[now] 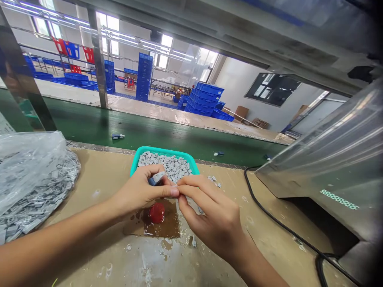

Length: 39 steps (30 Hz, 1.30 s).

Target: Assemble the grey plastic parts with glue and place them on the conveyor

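Note:
My left hand is closed around a small dark blue and light grey plastic piece, whose grey end points up to the right. My right hand has its thumb and fingers pinched together, meeting the tip of my left thumb. Whatever lies between those fingertips is hidden. Just behind both hands stands a teal basket filled with small grey plastic parts. Below them, a round red object sits on a wet brown square on the worktable.
On the left lies a clear plastic bag full of grey parts. A green conveyor belt runs behind the table, carrying several blue and grey pieces. A black cable curves beside a metal housing at right. A few loose grey parts lie near the basket.

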Available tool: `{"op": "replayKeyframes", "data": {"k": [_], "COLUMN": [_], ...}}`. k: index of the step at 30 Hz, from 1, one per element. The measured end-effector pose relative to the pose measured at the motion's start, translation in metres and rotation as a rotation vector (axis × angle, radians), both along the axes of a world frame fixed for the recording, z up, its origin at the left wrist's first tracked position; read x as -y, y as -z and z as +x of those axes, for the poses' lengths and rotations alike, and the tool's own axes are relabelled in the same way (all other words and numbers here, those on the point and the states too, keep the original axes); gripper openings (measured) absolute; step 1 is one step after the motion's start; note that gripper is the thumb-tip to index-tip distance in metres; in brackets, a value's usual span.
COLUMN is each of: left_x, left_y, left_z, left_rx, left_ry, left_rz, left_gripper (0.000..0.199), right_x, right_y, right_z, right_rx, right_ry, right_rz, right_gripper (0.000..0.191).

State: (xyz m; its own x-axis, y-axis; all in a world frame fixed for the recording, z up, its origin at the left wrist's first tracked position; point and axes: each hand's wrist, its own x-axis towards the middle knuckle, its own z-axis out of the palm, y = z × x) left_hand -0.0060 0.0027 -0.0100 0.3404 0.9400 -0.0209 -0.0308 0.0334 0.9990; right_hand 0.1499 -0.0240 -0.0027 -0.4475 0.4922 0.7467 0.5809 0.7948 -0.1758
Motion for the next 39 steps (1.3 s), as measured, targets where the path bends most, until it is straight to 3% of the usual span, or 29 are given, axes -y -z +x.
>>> {"op": "replayKeyframes", "data": {"k": [4, 6, 9, 12, 15, 18, 22, 26, 31, 34, 39], "left_x": [-0.002, -0.006, -0.014, -0.018, -0.018, -0.016, -0.016, -0.014, -0.012, -0.011, -0.013], "left_y": [0.002, 0.003, 0.007, 0.009, 0.008, 0.005, -0.003, -0.011, -0.010, -0.006, -0.003], "left_z": [-0.002, -0.004, -0.008, -0.011, -0.011, -0.009, -0.008, -0.008, -0.009, -0.011, -0.014], "left_rx": [-0.079, -0.133, -0.091, 0.009, 0.032, 0.132, 0.391, 0.466, 0.525, 0.454, 0.350], "left_ry": [0.039, 0.029, -0.006, -0.015, -0.006, -0.024, -0.141, -0.250, -0.116, -0.010, 0.083], "left_rz": [0.088, 0.116, 0.010, -0.081, -0.109, -0.172, -0.441, -0.565, -0.535, -0.521, -0.414], "left_gripper": [0.017, 0.017, 0.029, 0.031, 0.030, 0.025, 0.003, 0.021, 0.013, 0.006, 0.012], "right_x": [-0.001, 0.000, 0.006, 0.012, 0.016, 0.016, 0.016, 0.018, 0.019, 0.020, 0.020], "right_y": [0.005, 0.012, 0.034, 0.058, 0.073, 0.077, 0.079, 0.081, 0.083, 0.083, 0.085], "right_z": [0.006, 0.014, 0.027, 0.037, 0.041, 0.040, 0.037, 0.036, 0.034, 0.033, 0.033], "right_rx": [0.037, 0.046, 0.111, 0.136, 0.127, 0.144, 0.188, 0.192, 0.207, 0.206, 0.177], "right_ry": [0.007, 0.007, -0.021, 0.003, 0.035, 0.060, 0.098, 0.099, 0.127, 0.127, 0.129], "right_rz": [-0.018, -0.148, -0.424, -0.532, -0.486, -0.404, -0.301, -0.267, -0.232, -0.220, -0.210], "right_gripper": [0.017, 0.016, 0.015, 0.016, 0.015, 0.013, 0.014, 0.016, 0.018, 0.020, 0.022]}}
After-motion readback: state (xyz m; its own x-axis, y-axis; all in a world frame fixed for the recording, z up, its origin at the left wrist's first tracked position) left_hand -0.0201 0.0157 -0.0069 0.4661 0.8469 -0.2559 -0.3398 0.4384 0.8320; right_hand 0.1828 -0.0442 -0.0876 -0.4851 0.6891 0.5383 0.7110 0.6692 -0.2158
